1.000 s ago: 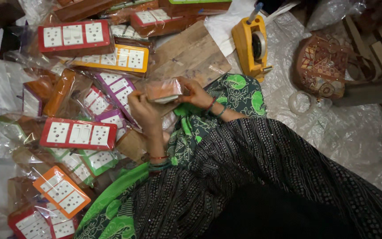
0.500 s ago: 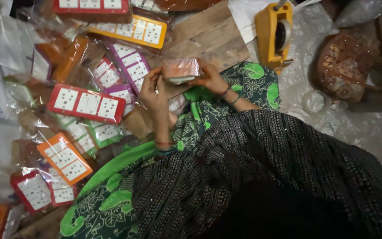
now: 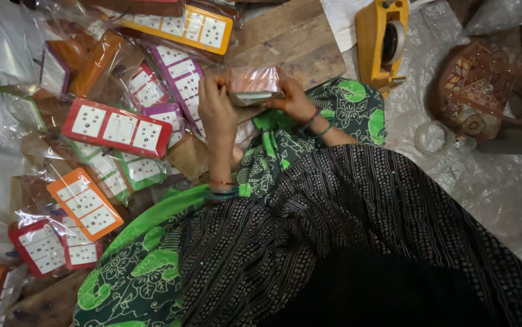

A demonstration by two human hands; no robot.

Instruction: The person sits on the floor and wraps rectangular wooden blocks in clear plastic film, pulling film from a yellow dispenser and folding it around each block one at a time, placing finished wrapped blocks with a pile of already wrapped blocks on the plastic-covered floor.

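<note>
Wrapped pack (image 3: 253,86) held crosswise — left hand (image 3: 217,109) grip on left end, right hand (image 3: 291,100) on right end, long axis level.

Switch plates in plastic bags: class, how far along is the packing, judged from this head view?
Done: many bagged plates lie piled at the left, such as the red switch plate and orange switch plate. In hand: left hand and right hand grip one wrapped plate. Left: no unbagged plates are clearly visible; the tape dispenser sits unused.

head view | worn on head | looks steeply down | close over lap and floor
</note>
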